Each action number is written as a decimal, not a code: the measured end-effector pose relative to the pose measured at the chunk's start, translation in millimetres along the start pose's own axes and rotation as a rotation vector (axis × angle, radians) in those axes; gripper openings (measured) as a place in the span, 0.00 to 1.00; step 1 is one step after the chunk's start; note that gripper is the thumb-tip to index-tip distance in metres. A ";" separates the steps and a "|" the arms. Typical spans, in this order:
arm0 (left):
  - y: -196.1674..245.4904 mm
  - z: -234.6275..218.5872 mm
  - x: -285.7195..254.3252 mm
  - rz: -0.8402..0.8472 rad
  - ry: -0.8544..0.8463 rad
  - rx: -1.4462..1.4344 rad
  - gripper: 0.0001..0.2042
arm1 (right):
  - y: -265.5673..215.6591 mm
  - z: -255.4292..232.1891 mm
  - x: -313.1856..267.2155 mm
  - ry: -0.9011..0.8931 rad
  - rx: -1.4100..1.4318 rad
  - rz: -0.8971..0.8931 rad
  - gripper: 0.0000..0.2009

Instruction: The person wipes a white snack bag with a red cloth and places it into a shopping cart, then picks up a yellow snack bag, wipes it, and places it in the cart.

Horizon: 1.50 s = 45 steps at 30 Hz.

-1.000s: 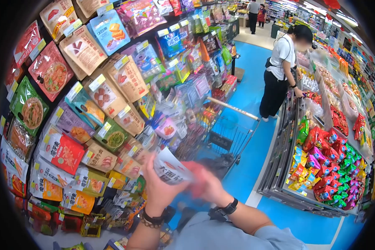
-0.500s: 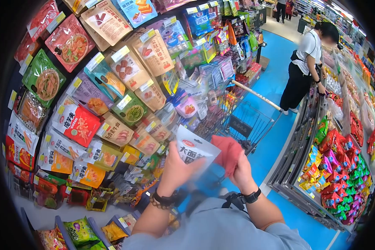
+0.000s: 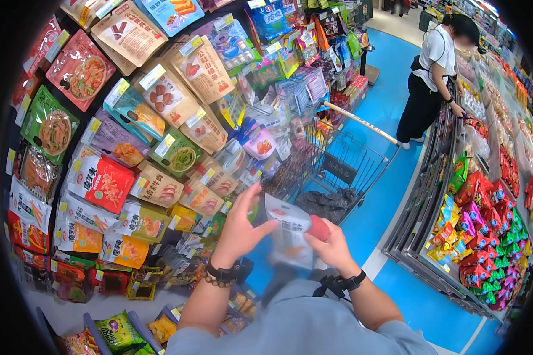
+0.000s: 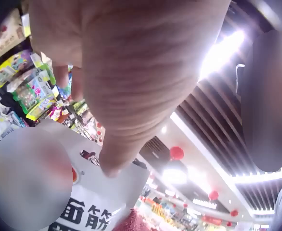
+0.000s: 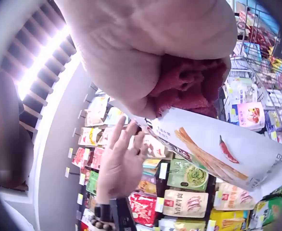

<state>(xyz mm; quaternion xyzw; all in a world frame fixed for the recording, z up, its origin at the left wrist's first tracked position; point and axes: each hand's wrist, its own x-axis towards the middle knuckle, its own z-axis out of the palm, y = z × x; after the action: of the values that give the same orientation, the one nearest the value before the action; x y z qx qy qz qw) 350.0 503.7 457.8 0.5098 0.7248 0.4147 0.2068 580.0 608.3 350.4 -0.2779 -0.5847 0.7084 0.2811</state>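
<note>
My right hand grips a bunched red cloth, and the white snack packet is held with it. In the right wrist view the cloth is crumpled under the palm, and the packet juts out below it, printed with brown sticks and a chili. My left hand is at the packet's left side with thumb and fingers spread. In the left wrist view its thumb overlaps the printed front of the packet. The right wrist view shows the left hand with straight fingers by the packet's edge.
Hanging snack packs fill the rack on the left. A shopping cart with a black bag inside stands ahead on the blue floor. On the right, a person leans over a bin of wrapped sweets.
The left hand has loosened from the packet and spread its fingers. The packet has swung more upright into the right hand, beside the cloth, which now shows less.
</note>
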 end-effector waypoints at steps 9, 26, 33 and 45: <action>3.1 40.6 39.9 0.544 -0.414 0.449 0.06 | 33.6 -29.9 -10.2 -0.010 -0.248 0.008 0.21; -133.8 138.0 95.7 0.594 -0.645 0.473 0.04 | 215.1 -169.9 -179.9 0.601 -0.424 0.574 0.17; -241.8 177.2 99.5 0.448 -0.685 0.571 0.04 | 347.1 -185.5 -407.2 0.737 -0.543 1.119 0.20; -395.3 221.1 94.3 -0.152 -0.615 0.746 0.11 | 157.7 -140.7 -348.3 0.739 -0.088 0.997 0.09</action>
<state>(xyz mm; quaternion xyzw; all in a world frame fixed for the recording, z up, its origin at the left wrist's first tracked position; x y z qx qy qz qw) 248.2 622.0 22.2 0.5936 0.7645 -0.0591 0.2442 909.6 426.0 195.0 -0.7557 -0.2772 0.5867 0.0888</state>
